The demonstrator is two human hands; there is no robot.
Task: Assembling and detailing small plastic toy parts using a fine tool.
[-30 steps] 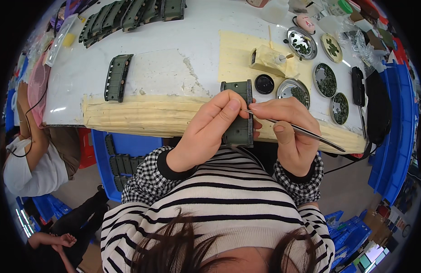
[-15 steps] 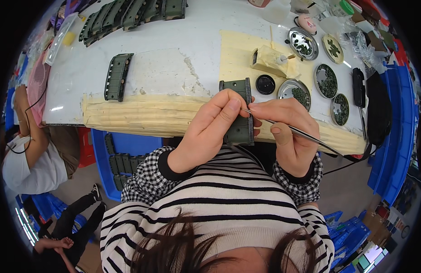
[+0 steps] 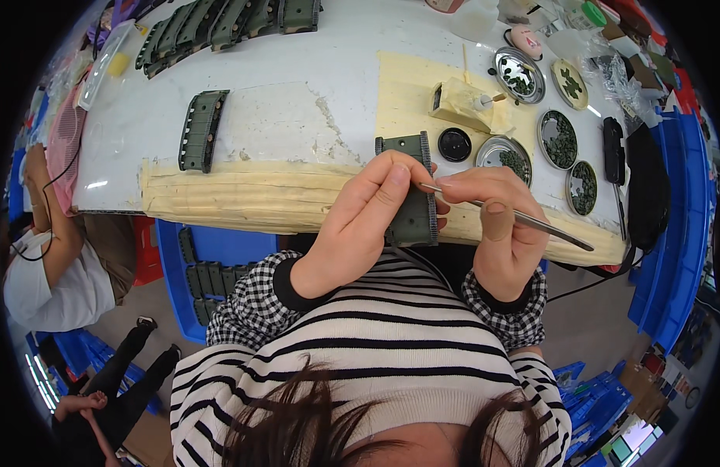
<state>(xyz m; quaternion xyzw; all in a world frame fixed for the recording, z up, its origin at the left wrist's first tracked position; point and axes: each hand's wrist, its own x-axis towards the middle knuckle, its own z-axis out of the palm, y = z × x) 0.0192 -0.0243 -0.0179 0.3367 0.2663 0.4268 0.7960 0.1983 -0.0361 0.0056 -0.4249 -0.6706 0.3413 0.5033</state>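
In front of my chest, my left hand (image 3: 360,226) is closed around a dark green panel (image 3: 406,222) with ribbed long edges. Its thumb and forefinger pinch together over the panel's face, and other fingertips show past its right edge. A tiny piece between finger and thumb, if any, cannot be made out. My right hand (image 3: 504,226) grips slim metal tweezers (image 3: 546,226). Their fine tip points left, close to my left fingertips above the panel, and the broad end sticks out to the right.
Metal dishes of small green pieces (image 3: 558,140) stand right of the panel, near a black round lid (image 3: 454,145) and a taped block (image 3: 461,107). One similar panel (image 3: 203,131) lies left; several more (image 3: 247,23) sit farther back. Below the padded edge (image 3: 243,194) is a blue bin (image 3: 173,272).
The tweezers have swung flatter, their broad end rising and moving right, and the tip has drawn slightly away from my left fingertips. The panel has barely moved. A person's legs at lower left shifted.
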